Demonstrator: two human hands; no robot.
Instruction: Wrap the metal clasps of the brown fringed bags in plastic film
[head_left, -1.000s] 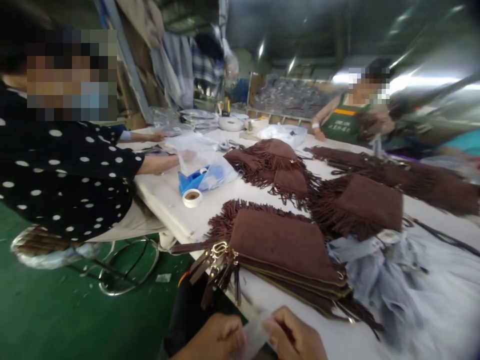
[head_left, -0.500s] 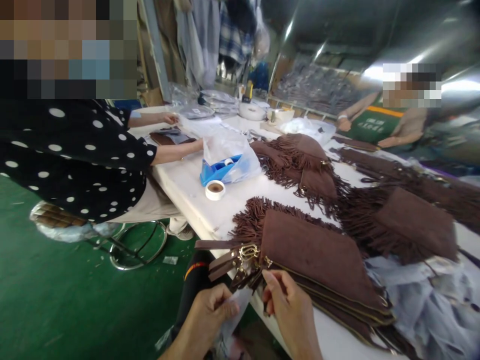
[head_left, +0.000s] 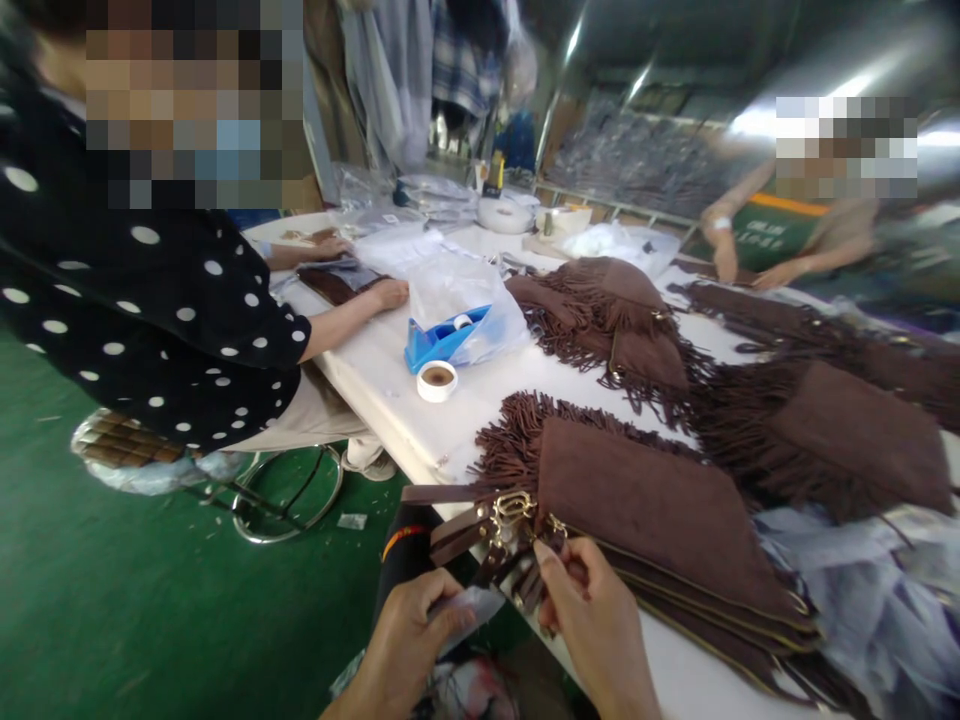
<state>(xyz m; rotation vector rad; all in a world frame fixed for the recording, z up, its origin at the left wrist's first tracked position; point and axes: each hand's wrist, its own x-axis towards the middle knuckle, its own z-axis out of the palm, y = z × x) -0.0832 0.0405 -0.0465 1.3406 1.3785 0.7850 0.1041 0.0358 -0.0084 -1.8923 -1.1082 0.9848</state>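
A stack of brown suede fringed bags (head_left: 645, 510) lies at the near edge of the white table (head_left: 390, 395). Their straps and gold clasps (head_left: 510, 505) hang over the edge. My right hand (head_left: 589, 620) pinches one of the brown strap tabs just below the clasps. My left hand (head_left: 409, 630), a little lower and to the left, is closed on a small clear plastic piece (head_left: 469, 605).
A person in a polka-dot top (head_left: 142, 320) sits on a stool at the left, hands on the table. A blue tape dispenser (head_left: 439, 340) and a tape roll (head_left: 436, 380) sit nearby. More fringed bags (head_left: 825, 430) and grey cloth (head_left: 862, 590) lie to the right. Another person (head_left: 780, 240) works across the table.
The view has dropped and turned left. My hands have risen from the bottom edge to the bag stack, and my right hand has reached the strap tabs.
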